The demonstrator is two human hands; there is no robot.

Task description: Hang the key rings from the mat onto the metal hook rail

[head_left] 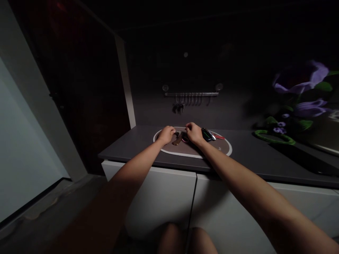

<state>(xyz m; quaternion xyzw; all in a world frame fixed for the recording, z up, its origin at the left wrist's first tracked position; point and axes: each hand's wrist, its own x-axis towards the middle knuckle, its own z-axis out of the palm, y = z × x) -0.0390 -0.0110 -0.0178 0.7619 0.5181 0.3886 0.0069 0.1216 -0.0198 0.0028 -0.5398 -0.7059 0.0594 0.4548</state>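
Note:
My left hand (166,134) is over the left part of an oval mat (174,152) with a white rim. Its fingers are closed together beside small metal pieces that look like keys (178,133); what they pinch is too small to tell. A brown tag or fob (177,140) lies just right of it. My right hand (194,132) is also closed, thumb against fingers, and anything in it is hidden. Between the hands is a small pink loop (184,139). Right of my right hand lies a black item with green marks (207,134), next to a red strip (219,137).
On the wall behind, a clear rail (196,94) carries several hooks, with dark keys (178,106) hanging at its left. Purple flowers (309,107) and a green ring (275,138) occupy the counter's (246,158) right side. White cabinet doors (164,192) stand below.

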